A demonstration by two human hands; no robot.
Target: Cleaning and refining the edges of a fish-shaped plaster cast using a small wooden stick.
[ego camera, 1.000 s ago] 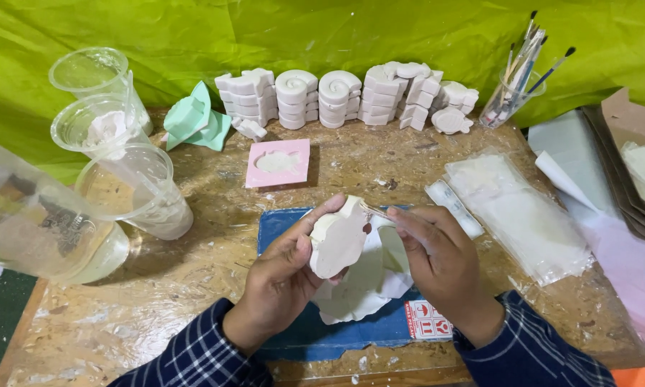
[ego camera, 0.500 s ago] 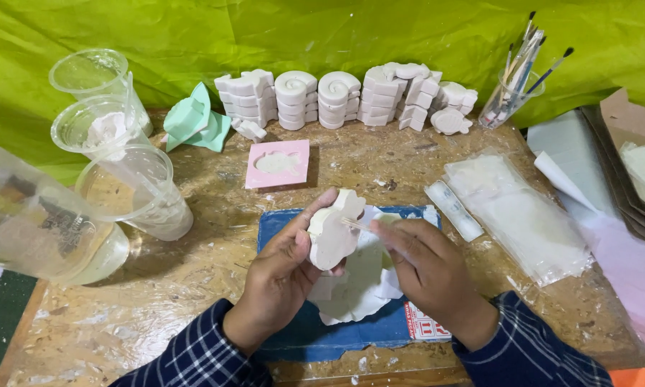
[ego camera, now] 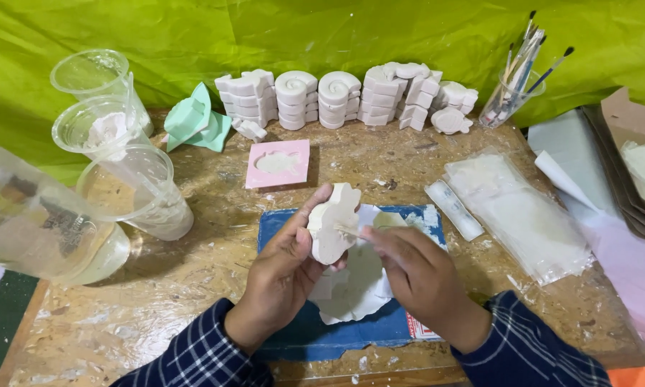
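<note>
Green cloth backs a paint-flecked wooden surface (ego camera: 193,301). Above the blue mat (ego camera: 294,333), the left hand (ego camera: 283,269) has its grip closed around a white plaster cast (ego camera: 331,222), long axis upright. The right hand (ego camera: 419,276), just right of the cast, pinches a thin tool (ego camera: 351,231) against its face.

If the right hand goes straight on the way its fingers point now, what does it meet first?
The right hand points up-left, so it would probably first meet the white plaster cast held by the left hand, though depth is unclear.
</note>
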